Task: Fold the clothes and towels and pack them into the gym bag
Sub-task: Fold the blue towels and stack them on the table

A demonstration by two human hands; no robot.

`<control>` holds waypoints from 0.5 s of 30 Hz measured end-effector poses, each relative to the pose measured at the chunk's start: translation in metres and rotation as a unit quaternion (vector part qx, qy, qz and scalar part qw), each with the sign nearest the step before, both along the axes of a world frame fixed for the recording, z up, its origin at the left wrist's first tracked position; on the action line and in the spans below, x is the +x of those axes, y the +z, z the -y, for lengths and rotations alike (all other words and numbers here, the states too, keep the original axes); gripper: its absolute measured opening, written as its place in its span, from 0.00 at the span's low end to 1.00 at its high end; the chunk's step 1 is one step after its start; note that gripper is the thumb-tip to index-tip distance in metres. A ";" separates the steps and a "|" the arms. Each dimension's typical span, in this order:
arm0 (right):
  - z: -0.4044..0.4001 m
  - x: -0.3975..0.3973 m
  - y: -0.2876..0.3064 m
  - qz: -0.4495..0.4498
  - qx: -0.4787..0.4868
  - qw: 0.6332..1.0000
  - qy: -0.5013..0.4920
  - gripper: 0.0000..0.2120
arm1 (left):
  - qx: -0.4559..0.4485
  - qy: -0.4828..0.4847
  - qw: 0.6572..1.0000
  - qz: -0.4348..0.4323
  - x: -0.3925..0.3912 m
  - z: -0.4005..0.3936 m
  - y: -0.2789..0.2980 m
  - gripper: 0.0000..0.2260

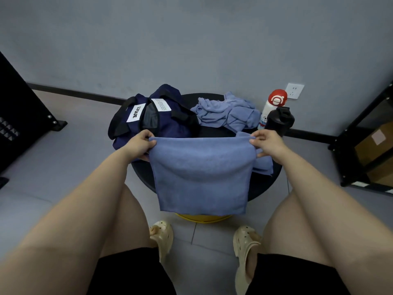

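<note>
A: What does the person wear?
B: Black shorts that end above the knees. The arms are bare, no sleeves in view.
A: And on the feet?
B: Beige foam clogs with round holes on top. Hands have no gloves, rings or watch.

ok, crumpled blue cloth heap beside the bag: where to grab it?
Pinch the crumpled blue cloth heap at its raised top fold, from above and the near side; the white red-capped bottle and black bottle crowd its right.
</note>
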State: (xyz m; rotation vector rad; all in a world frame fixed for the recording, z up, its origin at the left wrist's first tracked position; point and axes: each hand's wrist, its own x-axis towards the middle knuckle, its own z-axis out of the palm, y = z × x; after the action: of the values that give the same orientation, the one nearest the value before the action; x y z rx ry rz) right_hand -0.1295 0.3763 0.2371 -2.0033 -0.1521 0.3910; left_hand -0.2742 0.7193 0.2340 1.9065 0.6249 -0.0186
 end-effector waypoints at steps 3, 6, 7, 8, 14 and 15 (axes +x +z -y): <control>-0.018 0.013 -0.011 0.027 0.008 0.999 -0.046 0.06 | 0.020 0.043 0.999 0.013 0.014 -0.005 -0.010 0.09; -0.034 0.028 -0.021 0.048 0.014 0.995 -0.084 0.06 | 0.055 0.085 0.994 0.037 0.029 -0.010 -0.020 0.09; -0.038 0.033 -0.025 0.055 0.008 0.994 -0.092 0.06 | 0.070 0.095 0.992 0.040 0.033 -0.011 -0.023 0.09; -0.042 0.037 -0.029 0.064 -0.004 0.993 -0.098 0.05 | 0.085 0.104 0.990 0.041 0.038 -0.013 -0.027 0.09; -0.047 0.058 -0.039 0.091 -0.037 0.989 -0.108 0.04 | 0.128 0.128 0.981 0.072 0.057 -0.019 -0.041 0.04; -0.047 0.060 -0.040 0.095 -0.037 0.989 -0.108 0.03 | 0.129 0.131 0.980 0.077 0.060 -0.019 -0.042 0.04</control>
State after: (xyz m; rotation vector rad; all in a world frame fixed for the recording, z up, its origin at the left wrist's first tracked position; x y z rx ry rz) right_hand -0.0697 0.4233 0.1968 -2.1036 -0.0395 0.0678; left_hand -0.2145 0.7382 0.1922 2.0330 0.7979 0.3932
